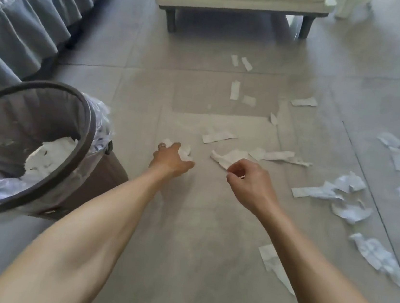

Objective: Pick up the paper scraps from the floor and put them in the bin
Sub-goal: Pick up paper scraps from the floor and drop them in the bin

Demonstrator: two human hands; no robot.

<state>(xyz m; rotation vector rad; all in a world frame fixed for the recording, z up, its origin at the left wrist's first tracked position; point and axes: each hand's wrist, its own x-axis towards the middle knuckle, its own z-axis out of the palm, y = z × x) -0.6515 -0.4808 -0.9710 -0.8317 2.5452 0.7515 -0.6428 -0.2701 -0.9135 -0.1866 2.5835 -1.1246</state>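
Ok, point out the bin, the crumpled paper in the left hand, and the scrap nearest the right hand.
bin (89, 122): head view, on its grey rim.
crumpled paper (185, 152): head view, on the wad beyond the fingers.
scrap (228, 156): head view, on its flat middle.

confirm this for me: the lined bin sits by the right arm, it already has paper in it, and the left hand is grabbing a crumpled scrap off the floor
Not quite: the head view shows the lined bin beside the left arm, not the right. The rest stands: white paper already lies inside it, and the left hand grips a crumpled scrap on the floor.
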